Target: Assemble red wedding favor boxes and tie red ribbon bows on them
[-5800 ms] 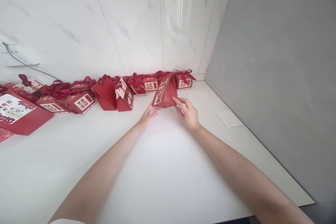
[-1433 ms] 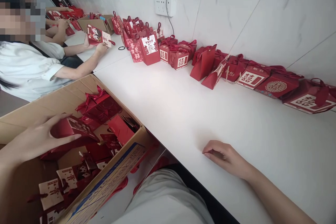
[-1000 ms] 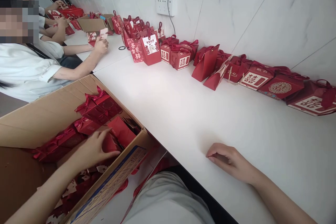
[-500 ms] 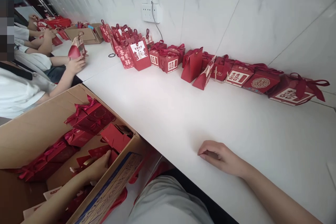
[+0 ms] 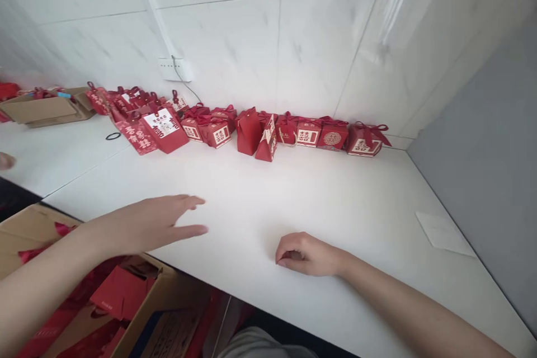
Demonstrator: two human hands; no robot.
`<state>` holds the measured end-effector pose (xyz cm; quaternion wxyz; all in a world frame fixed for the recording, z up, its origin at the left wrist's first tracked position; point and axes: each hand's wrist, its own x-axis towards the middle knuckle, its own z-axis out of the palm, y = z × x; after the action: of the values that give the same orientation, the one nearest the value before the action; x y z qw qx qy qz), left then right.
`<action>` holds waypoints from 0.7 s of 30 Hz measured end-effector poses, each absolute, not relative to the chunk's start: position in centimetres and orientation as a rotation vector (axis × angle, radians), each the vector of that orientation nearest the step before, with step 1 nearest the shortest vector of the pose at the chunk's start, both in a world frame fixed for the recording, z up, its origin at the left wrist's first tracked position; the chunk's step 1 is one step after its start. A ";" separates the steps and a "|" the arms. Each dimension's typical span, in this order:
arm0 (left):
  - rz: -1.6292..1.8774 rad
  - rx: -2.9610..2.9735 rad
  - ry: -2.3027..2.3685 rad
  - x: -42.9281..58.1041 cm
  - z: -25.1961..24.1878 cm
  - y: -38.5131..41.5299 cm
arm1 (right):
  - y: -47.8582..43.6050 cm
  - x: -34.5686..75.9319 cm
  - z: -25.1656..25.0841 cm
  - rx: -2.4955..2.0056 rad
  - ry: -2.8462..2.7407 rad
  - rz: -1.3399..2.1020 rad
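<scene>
Your left hand (image 5: 146, 226) has come up out of the cardboard box (image 5: 178, 285) and is over the near edge of the white table (image 5: 335, 196), empty, fingers straight and spread wide. Flat red packs (image 5: 119, 293) lie in that box, just below the forearm. Your right hand (image 5: 310, 254) rests on the table with fingers curled under, holding nothing; the row of red gift boxes (image 5: 308, 135) stands well apart, along the tiled wall.
</scene>
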<state>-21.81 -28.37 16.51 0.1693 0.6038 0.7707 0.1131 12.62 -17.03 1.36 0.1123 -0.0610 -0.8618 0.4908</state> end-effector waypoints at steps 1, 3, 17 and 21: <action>0.200 1.785 2.063 -20.3 16.3 -25.3 | -16.9 12.6 1.3 -0.172 -2.528 1.433; 0.275 1.874 1.963 -17.4 14.9 -18.8 | -16.7 12.4 1.2 -0.165 -2.523 1.422; 1.369 1.389 1.597 -10.2 2.8 -0.9 | -14.2 12.1 0.1 -0.260 -2.361 0.570; 1.046 1.522 1.232 -8.8 2.7 -2.8 | -11.9 12.7 0.8 -0.780 -1.824 0.322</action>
<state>-8.81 -2.75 2.71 0.4446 0.6142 0.4970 0.4220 12.73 -11.94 0.80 0.5363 -0.3274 -0.7661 0.1354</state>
